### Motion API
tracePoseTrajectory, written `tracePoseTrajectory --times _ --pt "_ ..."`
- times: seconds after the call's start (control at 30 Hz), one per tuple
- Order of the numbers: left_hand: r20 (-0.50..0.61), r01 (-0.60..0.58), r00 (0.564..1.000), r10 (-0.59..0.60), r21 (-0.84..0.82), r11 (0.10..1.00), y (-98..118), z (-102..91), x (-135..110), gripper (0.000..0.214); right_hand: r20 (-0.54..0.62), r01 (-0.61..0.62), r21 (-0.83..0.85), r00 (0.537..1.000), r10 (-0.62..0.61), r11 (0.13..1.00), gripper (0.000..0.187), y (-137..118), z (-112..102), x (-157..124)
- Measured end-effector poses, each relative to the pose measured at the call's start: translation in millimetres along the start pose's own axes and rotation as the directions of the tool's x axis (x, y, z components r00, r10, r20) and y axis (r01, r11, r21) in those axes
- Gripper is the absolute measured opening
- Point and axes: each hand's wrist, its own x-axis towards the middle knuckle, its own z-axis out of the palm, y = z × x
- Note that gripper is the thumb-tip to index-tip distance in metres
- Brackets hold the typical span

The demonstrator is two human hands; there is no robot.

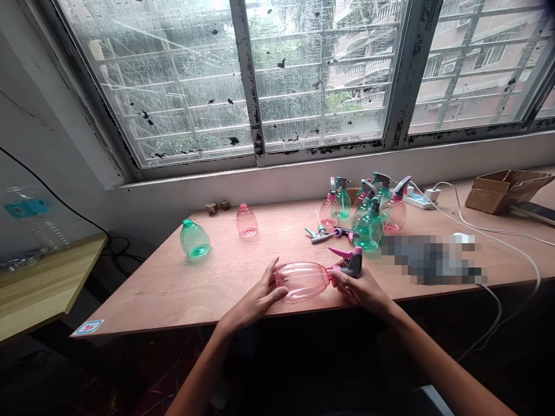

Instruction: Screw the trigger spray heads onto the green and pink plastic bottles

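A clear pink spray bottle (302, 281) lies sideways between my hands, above the table's front edge. My left hand (269, 290) is wrapped round its base, thumb toward me. At the neck, my right hand (353, 287) grips the collar below the black and pink spray head (353, 263). Behind it, two loose spray heads lie on the table, one with green parts (321, 235) and one with pink parts (340, 232). An open green bottle (195, 240) and an open pink bottle (247, 221) stand to the left without spray heads.
Several green and pink spray bottles (369, 228) with heads on are grouped at the back right. Beyond them are a power strip (418, 199), white cables (498, 228) and a cardboard box (498, 193). A blurred patch (427, 263) covers something at the right. The window wall bounds the wooden table (173, 294).
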Motion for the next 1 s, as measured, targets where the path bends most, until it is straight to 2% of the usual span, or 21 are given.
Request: tracePoseTrajectory --times 0.13,0.27,0.37,0.43,0.5,0.57,0.7,0.9,1.0 --pt "0.023 -0.050 0.999 0.049 0.027 0.998 -4.4 2.6 0.2 0.109 -0.022 -0.019 0.025 1.000 0.020 1.000 0.034 2.8 -0.2 0.5" --pt "0.018 -0.079 0.997 0.078 0.087 0.993 -6.8 2.1 0.1 0.117 0.008 -0.028 0.002 1.000 0.028 1.000 0.033 2.2 0.4 -0.2" --pt "0.056 -0.065 0.996 0.063 0.035 0.997 -4.5 -0.5 -0.4 0.100 -0.007 -0.023 0.004 1.000 0.023 1.000 0.033 1.9 0.2 -0.2" --pt "0.034 -0.026 0.999 0.025 0.032 0.999 -1.5 -1.7 -0.7 0.079 -0.020 -0.014 0.013 1.000 0.014 1.000 0.033 2.1 0.0 0.1" --pt "0.007 0.015 1.000 -0.015 0.044 0.999 1.2 -1.6 -0.8 0.073 -0.020 -0.006 0.023 1.000 0.006 1.000 0.032 2.0 0.0 0.7" --pt "0.025 0.032 0.999 -0.033 0.005 0.999 2.3 -0.2 -0.7 0.079 -0.021 0.001 0.036 1.000 0.000 0.999 0.032 1.4 0.4 1.4" --pt "0.064 -0.009 0.998 0.012 -0.057 0.998 -1.7 3.7 -0.4 0.100 -0.036 0.012 0.066 0.999 -0.009 0.998 0.033 0.4 1.3 2.5" --pt "0.069 -0.048 0.996 0.048 -0.013 0.999 -5.6 2.3 -1.3 0.101 -0.027 -0.017 0.106 0.999 0.020 0.994 0.033 5.8 -1.5 1.6" --pt "0.078 -0.032 0.996 0.035 -0.041 0.999 -3.3 0.8 -1.0 0.092 -0.029 -0.019 0.104 0.999 0.022 0.994 0.034 9.1 -3.7 1.6"
